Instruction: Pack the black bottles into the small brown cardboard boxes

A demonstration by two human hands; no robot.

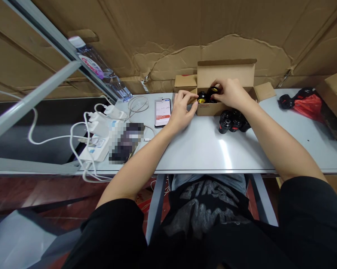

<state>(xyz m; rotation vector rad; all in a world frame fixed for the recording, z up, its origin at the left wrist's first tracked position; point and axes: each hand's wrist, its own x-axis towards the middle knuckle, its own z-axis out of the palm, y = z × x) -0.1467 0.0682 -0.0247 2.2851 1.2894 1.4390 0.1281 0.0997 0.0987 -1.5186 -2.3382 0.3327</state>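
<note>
An open cardboard box (210, 109) stands against the back wall with its lid up. Black round parts with yellow insides (202, 98) sit in its left end. Over the box, my right hand (230, 90) has its fingers closed on another black part (214, 90). My left hand (182, 112) is at the box's left end, fingers apart, its fingertips near the rim; nothing shows in it. In front of the box, a group of black parts with red marks (232, 121) lies on the white table, partly behind my right forearm.
A lit phone (162, 113) lies left of my left hand. Farther left are a blurred-out dark device (127, 143), a power strip (99, 147) with cables and a water bottle (101, 71). Black parts with red plastic (308, 106) and another carton (335, 101) are at the right.
</note>
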